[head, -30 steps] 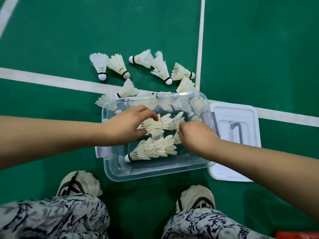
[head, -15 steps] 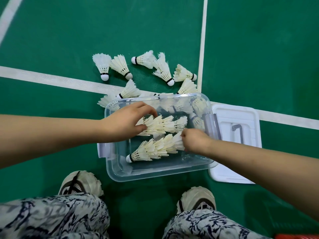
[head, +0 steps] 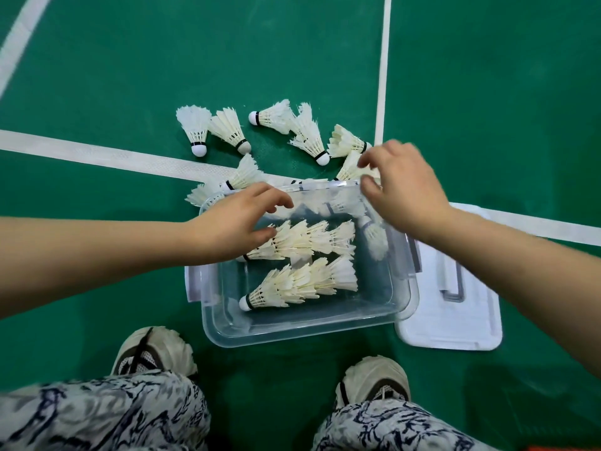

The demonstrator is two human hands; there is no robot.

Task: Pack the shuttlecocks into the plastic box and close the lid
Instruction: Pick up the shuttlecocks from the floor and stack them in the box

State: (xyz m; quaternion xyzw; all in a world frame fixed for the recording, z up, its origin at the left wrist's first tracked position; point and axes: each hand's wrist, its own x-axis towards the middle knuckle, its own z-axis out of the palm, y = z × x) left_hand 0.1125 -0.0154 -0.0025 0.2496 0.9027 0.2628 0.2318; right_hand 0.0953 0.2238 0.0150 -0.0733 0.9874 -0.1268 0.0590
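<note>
Fingers point(head: 276, 201) of your left hand point(head: 227, 229) curl loosely, empty, above the stacked shuttlecocks point(head: 302, 284) inside the plastic box point(head: 292, 330); your right hand point(head: 403, 187) spreads open over loose shuttlecocks point(head: 305, 135) on the floor point(head: 130, 76). Lid point(head: 455, 330) lies beside the box.

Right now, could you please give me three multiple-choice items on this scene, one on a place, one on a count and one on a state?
1. Where does the white lid lie?
A. On the floor to the right of the plastic box
B. On top of the box
C. Beyond the box

2. How many nested rows of shuttlecocks lie in the box?
A. One
B. Two
C. Five

3. What is the right hand doing?
A. Pressing the lid shut
B. Resting on a knee
C. Reaching over the box's far right corner, fingers apart, toward the loose shuttlecocks

Answers: 1 A, the lid sits beside the box's right wall. 2 B, two rows lie side by side. 3 C, it hovers there, holding nothing.
</note>
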